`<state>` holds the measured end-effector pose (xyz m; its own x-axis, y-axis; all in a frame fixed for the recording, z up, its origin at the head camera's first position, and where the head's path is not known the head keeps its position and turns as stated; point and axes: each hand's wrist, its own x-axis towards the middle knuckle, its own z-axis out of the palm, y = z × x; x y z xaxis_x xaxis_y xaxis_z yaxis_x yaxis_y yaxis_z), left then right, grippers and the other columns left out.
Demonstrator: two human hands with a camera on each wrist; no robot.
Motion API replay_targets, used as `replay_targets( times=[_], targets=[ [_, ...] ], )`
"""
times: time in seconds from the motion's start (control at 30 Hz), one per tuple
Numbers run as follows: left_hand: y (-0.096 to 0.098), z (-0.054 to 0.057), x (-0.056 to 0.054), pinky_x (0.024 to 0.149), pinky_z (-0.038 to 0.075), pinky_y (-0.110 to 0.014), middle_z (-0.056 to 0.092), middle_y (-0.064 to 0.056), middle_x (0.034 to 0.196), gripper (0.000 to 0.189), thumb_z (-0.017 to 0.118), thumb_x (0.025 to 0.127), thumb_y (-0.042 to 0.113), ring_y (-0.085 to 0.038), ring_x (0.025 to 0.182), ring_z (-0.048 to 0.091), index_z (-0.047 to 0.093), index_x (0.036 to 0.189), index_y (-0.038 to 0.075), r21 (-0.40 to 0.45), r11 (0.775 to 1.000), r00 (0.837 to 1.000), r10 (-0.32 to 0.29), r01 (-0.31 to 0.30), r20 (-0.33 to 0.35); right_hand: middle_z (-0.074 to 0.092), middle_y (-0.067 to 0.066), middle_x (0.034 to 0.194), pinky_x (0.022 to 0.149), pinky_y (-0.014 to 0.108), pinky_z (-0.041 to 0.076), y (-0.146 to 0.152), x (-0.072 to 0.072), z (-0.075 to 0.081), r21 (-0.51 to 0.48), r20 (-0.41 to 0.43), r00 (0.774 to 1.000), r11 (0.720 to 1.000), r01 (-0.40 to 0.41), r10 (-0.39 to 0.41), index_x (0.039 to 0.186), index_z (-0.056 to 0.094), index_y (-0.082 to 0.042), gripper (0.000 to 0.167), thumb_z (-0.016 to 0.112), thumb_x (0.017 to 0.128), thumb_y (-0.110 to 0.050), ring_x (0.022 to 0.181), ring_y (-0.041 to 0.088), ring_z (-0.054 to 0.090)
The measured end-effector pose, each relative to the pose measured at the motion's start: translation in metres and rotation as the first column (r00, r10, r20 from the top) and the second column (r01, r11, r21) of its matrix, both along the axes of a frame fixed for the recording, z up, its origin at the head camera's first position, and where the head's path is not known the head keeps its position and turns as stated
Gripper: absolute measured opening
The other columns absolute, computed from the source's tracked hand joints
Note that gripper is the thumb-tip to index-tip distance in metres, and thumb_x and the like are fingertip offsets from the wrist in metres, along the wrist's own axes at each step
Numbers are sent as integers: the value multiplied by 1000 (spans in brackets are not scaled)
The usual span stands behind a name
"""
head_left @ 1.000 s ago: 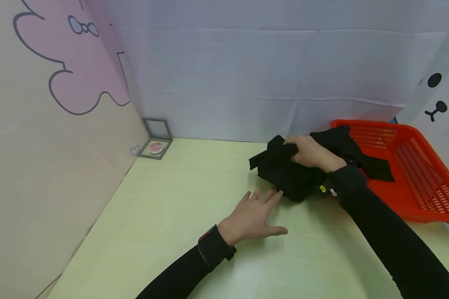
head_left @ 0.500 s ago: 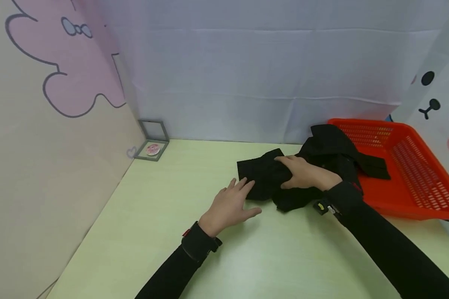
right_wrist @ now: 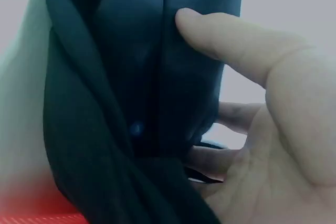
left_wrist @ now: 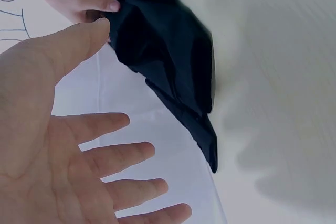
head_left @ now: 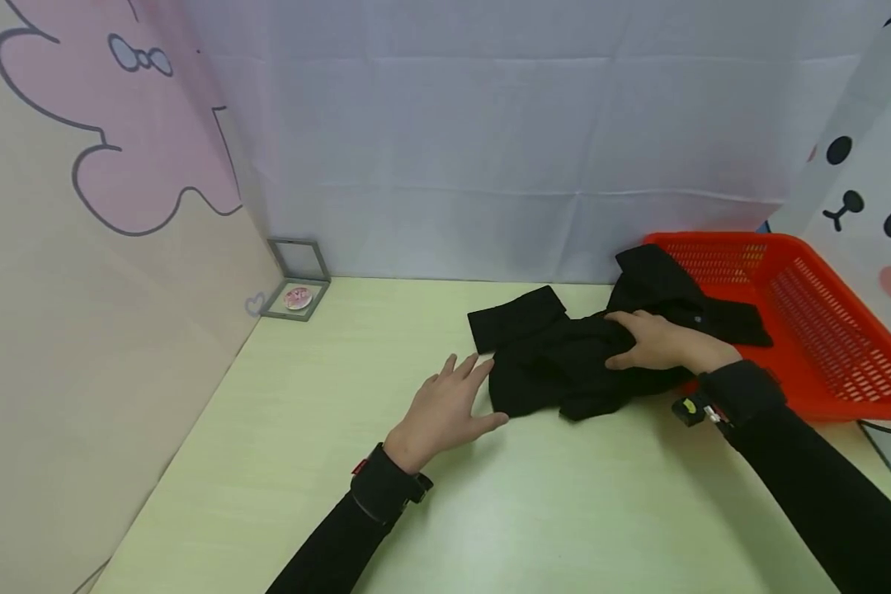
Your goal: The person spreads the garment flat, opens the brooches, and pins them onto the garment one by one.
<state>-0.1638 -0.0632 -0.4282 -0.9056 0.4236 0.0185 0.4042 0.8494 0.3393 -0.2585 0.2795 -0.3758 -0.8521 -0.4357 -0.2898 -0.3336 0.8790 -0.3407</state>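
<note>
A crumpled black shirt (head_left: 557, 359) with a small button lies partly on the table and partly over the side of the red basket. My right hand (head_left: 657, 342) is at the part by the basket; in the right wrist view its thumb (right_wrist: 210, 27) lies on the near side of the cloth and its fingers go behind it, pinching a fold. Fingers spread and palm down, my left hand (head_left: 438, 412) is beside the shirt's left edge and holds nothing. The left wrist view shows that hand's palm (left_wrist: 58, 156) with the dark cloth beyond the fingertips.
The red plastic basket (head_left: 832, 322) stands at the back right of the pale table (head_left: 327, 445). In the back left corner is a small grey-framed case (head_left: 297, 299) with a round pink item in it. White cloth hangs behind the table.
My right hand has moved right along the shirt towards the basket. The shirt's left part, earlier bunched in the hand, now lies spread on the table. My left hand has shifted left.
</note>
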Motion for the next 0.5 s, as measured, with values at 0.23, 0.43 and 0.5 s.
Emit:
replay_targets(
  times=[0.23,0.43,0.5],
  targets=[
    [-4,0,-1,112,43,-59,42,-14,162,82,68,93,59,-45,151,35,42,159,18,-11,1000,1000,20,-20,-5,64,28,134,98,55,54,22,-1,51,-97,-42,998,994,-42,38,139,57,5,55,71,99,-29,122,44,62],
    [-10,-2,-3,111,45,-58,43,-14,162,82,69,93,60,-45,150,36,44,157,16,-19,999,999,43,-43,8,70,23,114,82,46,57,60,-19,87,-40,-245,969,999,22,-32,133,60,5,48,77,93,-16,100,37,66],
    [-12,-3,-4,111,45,-58,43,-14,162,82,69,92,60,-46,150,36,44,157,16,-19,998,999,52,-51,15,59,31,130,93,61,51,73,-25,87,-20,-195,980,999,40,-43,144,49,5,66,80,91,-19,113,46,57]
  ],
)
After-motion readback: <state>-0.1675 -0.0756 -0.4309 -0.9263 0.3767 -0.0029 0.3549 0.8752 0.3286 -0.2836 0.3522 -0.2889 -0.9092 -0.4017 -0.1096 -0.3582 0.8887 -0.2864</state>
